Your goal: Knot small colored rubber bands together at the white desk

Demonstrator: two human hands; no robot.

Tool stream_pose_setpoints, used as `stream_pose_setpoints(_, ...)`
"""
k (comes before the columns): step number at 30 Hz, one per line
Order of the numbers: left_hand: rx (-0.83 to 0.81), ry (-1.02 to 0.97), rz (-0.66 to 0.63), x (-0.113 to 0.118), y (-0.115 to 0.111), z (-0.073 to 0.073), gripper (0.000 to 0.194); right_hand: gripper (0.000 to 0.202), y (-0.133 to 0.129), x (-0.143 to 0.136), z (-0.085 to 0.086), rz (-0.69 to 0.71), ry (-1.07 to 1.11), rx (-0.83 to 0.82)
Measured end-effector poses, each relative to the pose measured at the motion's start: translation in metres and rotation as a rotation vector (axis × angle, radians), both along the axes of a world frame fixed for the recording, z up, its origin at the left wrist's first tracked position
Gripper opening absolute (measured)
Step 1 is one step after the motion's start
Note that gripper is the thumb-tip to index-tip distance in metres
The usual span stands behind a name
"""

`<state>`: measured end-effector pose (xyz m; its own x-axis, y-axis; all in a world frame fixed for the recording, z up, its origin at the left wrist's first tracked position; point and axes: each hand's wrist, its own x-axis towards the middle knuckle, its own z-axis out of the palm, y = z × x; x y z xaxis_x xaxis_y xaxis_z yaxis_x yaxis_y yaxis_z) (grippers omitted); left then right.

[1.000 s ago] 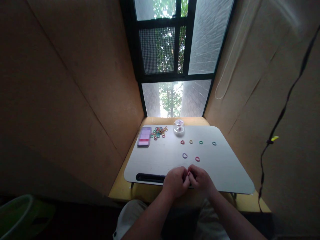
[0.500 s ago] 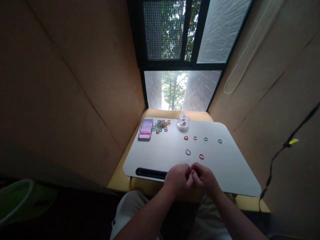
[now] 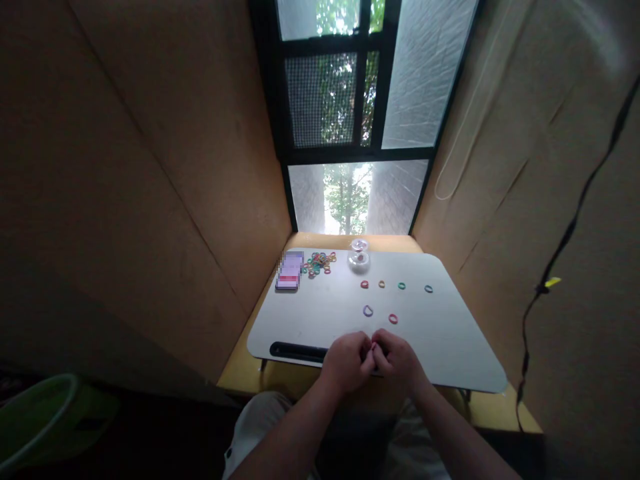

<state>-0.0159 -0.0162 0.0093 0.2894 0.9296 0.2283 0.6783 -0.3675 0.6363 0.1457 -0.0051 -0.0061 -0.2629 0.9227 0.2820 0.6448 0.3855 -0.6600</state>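
Note:
My left hand [image 3: 349, 360] and my right hand [image 3: 396, 359] meet over the near edge of the white lap table [image 3: 320, 317], fingers closed and tips pinched together. Between the fingertips shows a small pink bit, apparently a pink hair tie [image 3: 373, 345], mostly hidden. Just beyond my hands lie a purple hair tie [image 3: 368, 311] and a pinkish-red hair tie [image 3: 393, 319]. Farther back, a row holds a red hair tie [image 3: 365, 284], an orange one [image 3: 381, 284], a green one [image 3: 402, 285] and a blue-grey one [image 3: 429, 289], spaced apart.
A pile of mixed hair ties [image 3: 320, 263] lies at the back left, beside a phone [image 3: 289, 271]. Behind the row stands a clear round container [image 3: 359, 261]. A black slot [image 3: 297, 352] runs along the table's near edge. Walls flank both sides; a dark cable [image 3: 565, 233] hangs at right.
The camera view has tilted up a little, so the table sits lower in the picture. My hands stay pinched together with hardly any visible change.

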Motion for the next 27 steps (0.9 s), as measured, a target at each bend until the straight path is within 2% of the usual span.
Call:
stream_pose_setpoints(19,0.002,0.016,0.038,0.0041,-0.0038,0.0001,0.010,0.012,-0.0068,-0.0005,0.0056,-0.008,0.056,0.018)
stream_pose_setpoints(27,0.004,0.035,0.035,0.0037,-0.0033,-0.0024,0.010,0.011,-0.0048,-0.0011,0.0012,-0.018,0.079,0.020)
